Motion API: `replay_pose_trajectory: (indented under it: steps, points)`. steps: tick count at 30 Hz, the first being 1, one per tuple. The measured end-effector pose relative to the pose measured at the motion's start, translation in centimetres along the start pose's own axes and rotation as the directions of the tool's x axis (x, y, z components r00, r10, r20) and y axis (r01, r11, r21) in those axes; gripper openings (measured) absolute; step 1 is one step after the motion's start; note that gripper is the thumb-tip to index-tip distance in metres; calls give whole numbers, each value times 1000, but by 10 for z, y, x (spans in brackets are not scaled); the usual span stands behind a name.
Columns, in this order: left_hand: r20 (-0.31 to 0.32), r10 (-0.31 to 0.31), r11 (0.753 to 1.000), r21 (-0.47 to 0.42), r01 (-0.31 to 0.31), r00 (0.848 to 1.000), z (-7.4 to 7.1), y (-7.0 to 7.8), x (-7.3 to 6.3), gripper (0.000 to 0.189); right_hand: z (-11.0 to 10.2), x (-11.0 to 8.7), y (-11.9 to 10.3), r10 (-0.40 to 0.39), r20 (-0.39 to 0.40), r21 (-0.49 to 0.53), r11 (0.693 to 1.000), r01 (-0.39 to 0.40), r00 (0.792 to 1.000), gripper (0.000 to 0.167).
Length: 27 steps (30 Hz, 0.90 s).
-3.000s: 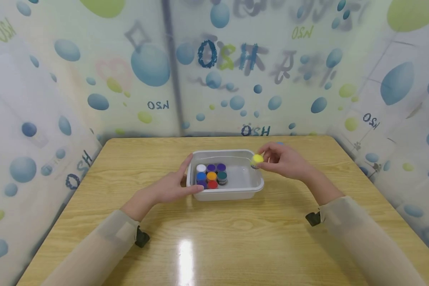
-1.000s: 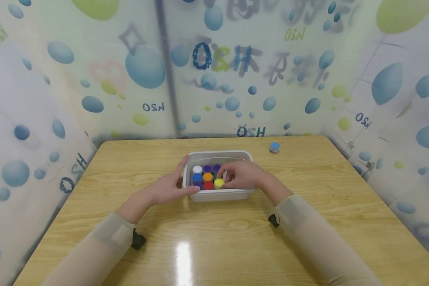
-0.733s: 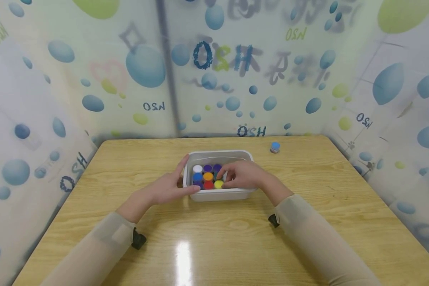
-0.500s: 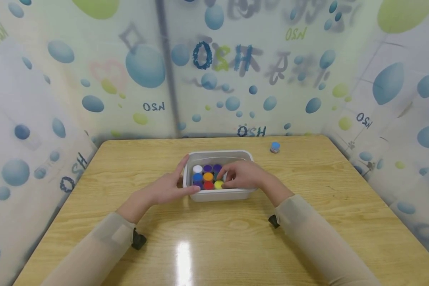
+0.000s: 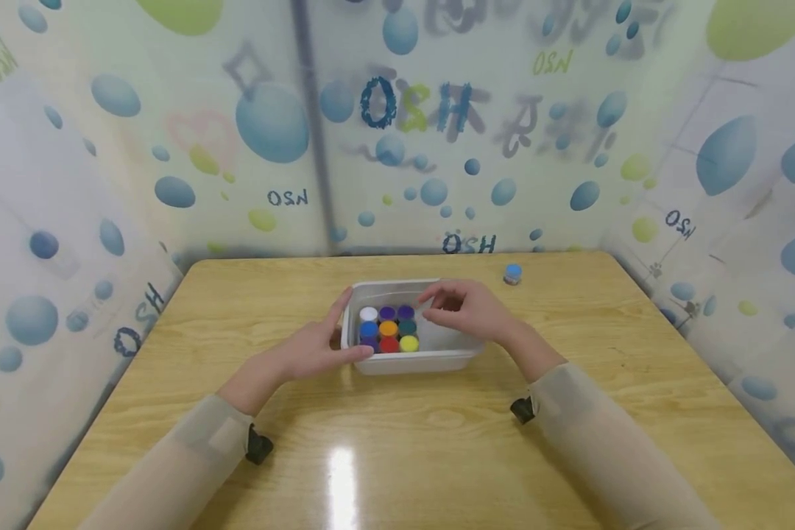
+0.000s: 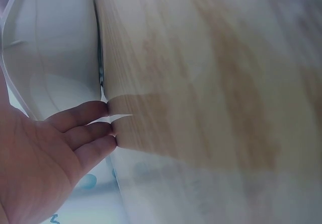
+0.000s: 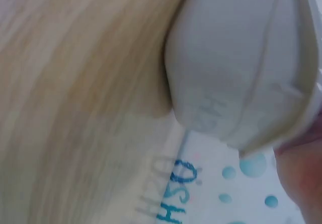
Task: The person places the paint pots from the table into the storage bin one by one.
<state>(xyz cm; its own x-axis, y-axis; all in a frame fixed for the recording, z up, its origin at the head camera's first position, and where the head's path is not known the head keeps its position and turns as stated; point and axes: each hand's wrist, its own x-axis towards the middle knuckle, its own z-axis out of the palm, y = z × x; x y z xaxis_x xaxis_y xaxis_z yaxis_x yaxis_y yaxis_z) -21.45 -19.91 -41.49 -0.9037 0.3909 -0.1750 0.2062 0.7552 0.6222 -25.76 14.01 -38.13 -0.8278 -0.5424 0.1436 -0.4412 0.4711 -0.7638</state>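
Note:
A white plastic tub [image 5: 444, 356] stands on the wooden table with several small capped paint jars in its left part. Among the jars' lids are a yellow lid [image 5: 408, 344], a red lid [image 5: 389, 344] and a dark green lid [image 5: 407, 328]. My left hand [image 5: 308, 344] rests on the tub's left end, thumb over the near rim and index finger at the far corner. Its other fingers touch the table in the left wrist view. Above the tub's right half hovers my right hand [image 5: 473, 309], fingers loosely bent, thumb and index finger apart with nothing between them.
A single jar with a light blue lid [image 5: 513, 271] stands at the back right of the table [image 5: 430, 449], outside the tub. Patterned curtains [image 5: 397, 177] with blue and green drops enclose the table at the back and sides.
My right hand brought the yellow-lidded jar into the tub, set it beside the red one and let go. It has since risen up and to the right. The left hand stays on the tub.

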Motion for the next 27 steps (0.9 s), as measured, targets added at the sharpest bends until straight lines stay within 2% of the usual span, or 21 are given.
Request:
replay_pose_trajectory:
  steps: [5, 12, 20, 27]
  points:
    - [-7, 20, 1000, -18, -20, 1000, -1, 1, -2, 123, -20, -12, 5, 37, -56, 7, 999, -36, 998, 25]
    - [5, 15, 1000, 0, -15, 1000, -1, 2, -1, 123, -48, -37, 32, 113, -102, 30, 993, -110, 988, 27]
    - [5, 10, 1000, -8, -10, 1000, 0, 2, -2, 123, -68, -61, 50, 186, -99, -48, 980, -191, 978, 33]
    - [0, 10, 1000, -7, -10, 1000, 0, 2, -2, 124, -81, -69, 64, 220, -102, -103, 968, -230, 970, 35]
